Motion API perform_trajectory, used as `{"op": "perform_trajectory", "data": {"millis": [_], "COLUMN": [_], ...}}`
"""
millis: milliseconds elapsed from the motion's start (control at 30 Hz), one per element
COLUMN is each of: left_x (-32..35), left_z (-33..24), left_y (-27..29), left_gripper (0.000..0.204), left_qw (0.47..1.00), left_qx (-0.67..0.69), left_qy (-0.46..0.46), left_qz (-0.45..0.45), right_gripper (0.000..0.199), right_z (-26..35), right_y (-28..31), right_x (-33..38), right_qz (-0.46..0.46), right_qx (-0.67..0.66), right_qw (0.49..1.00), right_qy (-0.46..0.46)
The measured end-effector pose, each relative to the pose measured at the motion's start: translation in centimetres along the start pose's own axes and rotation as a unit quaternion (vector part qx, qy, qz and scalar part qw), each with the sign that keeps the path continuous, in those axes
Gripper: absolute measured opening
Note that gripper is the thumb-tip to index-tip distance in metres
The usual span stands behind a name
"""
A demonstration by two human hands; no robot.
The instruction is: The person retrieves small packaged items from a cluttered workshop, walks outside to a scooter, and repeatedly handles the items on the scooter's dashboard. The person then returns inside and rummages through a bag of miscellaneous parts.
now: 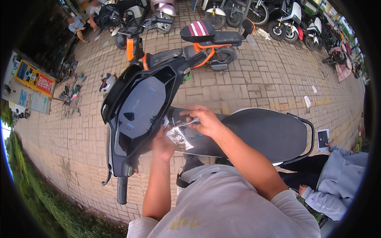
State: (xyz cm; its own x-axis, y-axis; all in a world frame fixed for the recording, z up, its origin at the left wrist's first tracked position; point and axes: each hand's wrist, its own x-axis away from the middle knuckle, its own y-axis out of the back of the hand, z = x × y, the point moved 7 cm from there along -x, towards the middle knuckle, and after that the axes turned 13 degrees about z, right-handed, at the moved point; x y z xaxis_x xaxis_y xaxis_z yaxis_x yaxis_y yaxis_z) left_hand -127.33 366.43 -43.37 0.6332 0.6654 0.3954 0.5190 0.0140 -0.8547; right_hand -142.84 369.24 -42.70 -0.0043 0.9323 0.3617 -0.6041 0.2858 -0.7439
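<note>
In front of me stands a scooter with a glossy black dashboard (139, 105) and a dark padded seat (270, 133). My right hand (204, 121) is over the scooter's middle, between dashboard and seat, its fingers pinched on a thin whitish strip (186, 123). Beside the dashboard's near edge, my left hand (162, 146) has its fingers curled upward, and what they hold is hidden. Between the hands lies a small clear-and-white packet (179, 138) with dark print or small parts showing; I cannot tell which. The scooter's left handlebar grip (122, 190) points toward me.
An orange-and-black electric bike (212, 43) stands just beyond the scooter. Tools and parts (75, 89) lie on the brick paving at left, near a yellow-red signboard (35, 79). At right, a person in a grey sweatshirt (343, 170) holds a tablet (323, 139). More scooters (291, 22) line the back.
</note>
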Motion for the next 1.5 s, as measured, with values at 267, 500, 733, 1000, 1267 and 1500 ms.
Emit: {"op": "perform_trajectory", "data": {"millis": [267,500,733,1000,1267,1500], "left_x": [-1.1,-1.2,-0.6,1.0,1.2,-1.4], "left_z": [-2.0,-2.3,-2.1,1.6,7.4,0.8], "left_y": [0.5,0.5,-0.9,0.9,4.3,2.4], "left_gripper": [0.025,0.031,0.031,0.038,0.032,0.030], "left_qw": [0.985,0.984,0.980,0.993,0.978,0.997], "left_qx": [0.012,-0.032,-0.028,0.017,0.059,0.067], "left_qy": [-0.091,-0.115,-0.109,0.040,0.197,0.016], "left_qz": [0.148,0.130,0.162,0.114,-0.022,0.038], "right_gripper": [0.040,0.043,0.041,0.035,0.034,0.028], "right_z": [1.1,1.7,1.7,-1.4,-0.4,1.5], "right_y": [-1.2,-2.0,-1.9,4.6,2.7,-2.3], "right_x": [-2.0,-1.3,-1.1,-1.7,3.0,0.5], "right_qz": [0.006,0.016,0.009,0.041,-0.035,-0.021], "right_qx": [0.027,0.034,0.034,-0.001,0.067,0.032], "right_qw": [1.000,0.999,0.999,0.999,0.996,0.999], "right_qy": [0.007,0.009,0.004,0.009,-0.047,0.020]}}
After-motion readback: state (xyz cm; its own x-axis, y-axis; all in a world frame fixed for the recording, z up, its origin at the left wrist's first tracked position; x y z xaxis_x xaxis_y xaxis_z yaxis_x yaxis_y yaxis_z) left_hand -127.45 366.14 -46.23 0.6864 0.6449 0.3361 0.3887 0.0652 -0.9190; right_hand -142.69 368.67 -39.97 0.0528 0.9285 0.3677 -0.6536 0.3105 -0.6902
